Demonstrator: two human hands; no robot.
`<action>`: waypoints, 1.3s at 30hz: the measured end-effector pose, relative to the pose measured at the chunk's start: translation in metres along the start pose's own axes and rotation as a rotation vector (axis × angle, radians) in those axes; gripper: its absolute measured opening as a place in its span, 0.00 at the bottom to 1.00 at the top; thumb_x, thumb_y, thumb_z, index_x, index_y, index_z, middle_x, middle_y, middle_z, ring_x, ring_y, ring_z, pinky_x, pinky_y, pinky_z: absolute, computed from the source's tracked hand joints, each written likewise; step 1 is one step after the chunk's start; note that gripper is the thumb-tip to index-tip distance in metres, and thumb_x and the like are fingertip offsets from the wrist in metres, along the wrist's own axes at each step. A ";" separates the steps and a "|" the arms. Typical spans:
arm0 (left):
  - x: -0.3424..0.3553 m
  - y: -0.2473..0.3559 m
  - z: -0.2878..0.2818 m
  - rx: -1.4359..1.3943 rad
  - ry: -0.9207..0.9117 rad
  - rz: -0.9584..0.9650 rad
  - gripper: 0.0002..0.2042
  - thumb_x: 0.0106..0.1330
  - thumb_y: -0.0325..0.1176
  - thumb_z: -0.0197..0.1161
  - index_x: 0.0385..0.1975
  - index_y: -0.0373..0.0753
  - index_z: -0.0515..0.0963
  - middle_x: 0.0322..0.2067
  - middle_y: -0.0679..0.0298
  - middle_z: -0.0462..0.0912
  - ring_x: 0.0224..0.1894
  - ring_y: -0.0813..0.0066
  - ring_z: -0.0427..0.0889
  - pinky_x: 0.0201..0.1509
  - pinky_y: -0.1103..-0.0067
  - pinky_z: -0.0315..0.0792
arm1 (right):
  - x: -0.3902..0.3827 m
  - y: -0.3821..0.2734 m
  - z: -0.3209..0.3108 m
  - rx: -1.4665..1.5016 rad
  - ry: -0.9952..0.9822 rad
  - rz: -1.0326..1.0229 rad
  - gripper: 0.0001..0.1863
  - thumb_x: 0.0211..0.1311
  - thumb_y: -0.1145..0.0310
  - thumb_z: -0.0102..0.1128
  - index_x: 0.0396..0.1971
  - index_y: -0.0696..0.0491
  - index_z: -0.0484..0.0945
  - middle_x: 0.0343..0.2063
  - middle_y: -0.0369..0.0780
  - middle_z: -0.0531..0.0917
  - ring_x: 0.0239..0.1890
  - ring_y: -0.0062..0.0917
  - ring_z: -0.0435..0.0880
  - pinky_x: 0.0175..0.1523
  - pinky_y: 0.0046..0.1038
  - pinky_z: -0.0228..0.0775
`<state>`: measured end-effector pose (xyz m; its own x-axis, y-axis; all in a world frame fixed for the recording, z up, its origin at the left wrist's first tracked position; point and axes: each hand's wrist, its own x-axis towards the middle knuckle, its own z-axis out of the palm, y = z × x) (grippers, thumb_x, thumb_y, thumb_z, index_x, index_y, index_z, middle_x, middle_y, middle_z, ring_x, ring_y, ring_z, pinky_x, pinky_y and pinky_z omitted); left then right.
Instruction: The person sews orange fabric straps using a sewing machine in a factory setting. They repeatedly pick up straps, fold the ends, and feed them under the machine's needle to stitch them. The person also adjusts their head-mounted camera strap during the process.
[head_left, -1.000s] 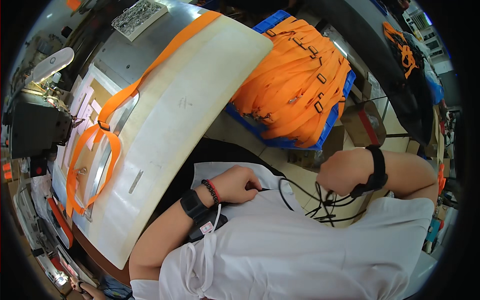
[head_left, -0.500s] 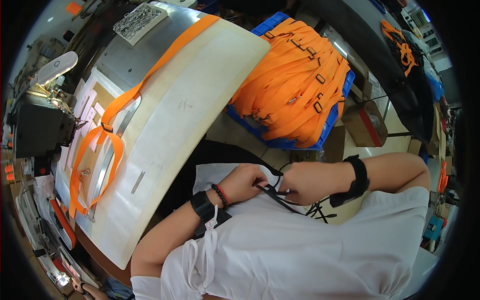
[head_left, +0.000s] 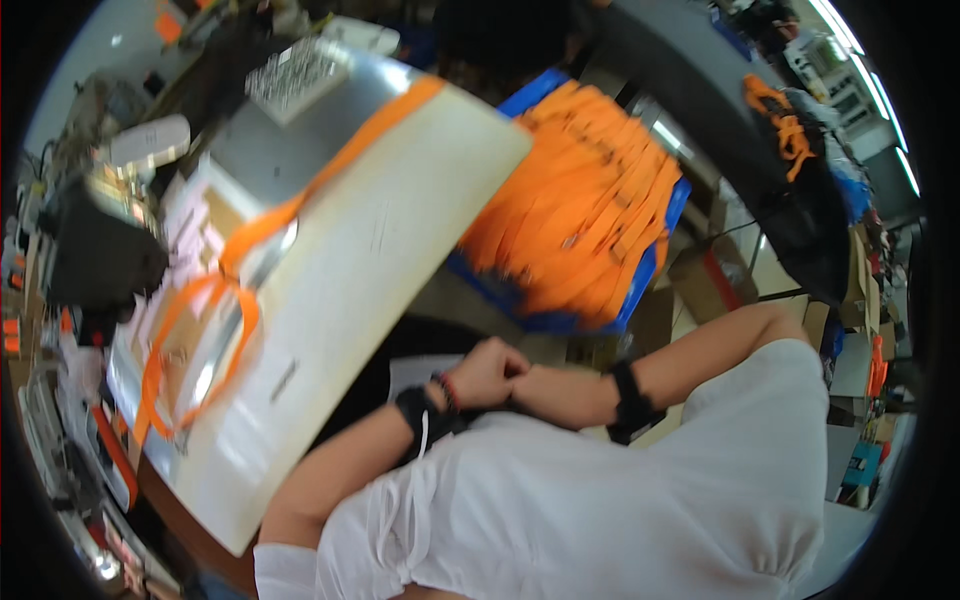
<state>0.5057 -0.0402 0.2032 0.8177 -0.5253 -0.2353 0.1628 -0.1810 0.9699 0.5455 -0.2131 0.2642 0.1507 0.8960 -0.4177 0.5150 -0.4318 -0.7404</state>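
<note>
My left hand (head_left: pixel 480 372) and my right hand (head_left: pixel 550 393) meet at the waist of my white top (head_left: pixel 660 505). The fingers of my left hand are curled; what they hold is hidden. My right hand's fingers are hidden and smeared by blur. A black band circles each wrist. Just left of them is a pale worktable (head_left: pixel 400 220), with a long orange strap (head_left: pixel 300 200) looped on it over pink and tan templates. A dark sewing machine head (head_left: pixel 100 245) stands at its far left.
A blue crate (head_left: pixel 675 210) heaped with orange straps (head_left: pixel 570 200) sits beyond the table. A tray of metal parts (head_left: pixel 298 80) is at the back. Cardboard boxes (head_left: pixel 710 275) and a long black surface (head_left: pixel 680 60) with more straps (head_left: pixel 790 130) are at the right.
My right hand has moved leftward to join my left hand; the black cables seen between them earlier are now mostly hidden. The view has shifted and blurred.
</note>
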 end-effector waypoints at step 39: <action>-0.058 0.080 -0.059 -0.202 -0.209 0.009 0.22 0.78 0.42 0.45 0.64 0.36 0.70 0.63 0.58 0.74 0.66 0.73 0.69 0.71 0.78 0.58 | 0.013 -0.071 -0.550 1.037 1.067 -0.703 0.07 0.66 0.68 0.57 0.27 0.52 0.74 0.12 0.25 0.66 0.13 0.09 0.63 0.16 0.13 0.53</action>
<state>0.5040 0.0248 0.2980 0.6916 -0.6899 -0.2140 0.2796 -0.0174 0.9600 0.9749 -0.1133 0.6009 0.8495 0.4069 0.3359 0.0451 0.5782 -0.8146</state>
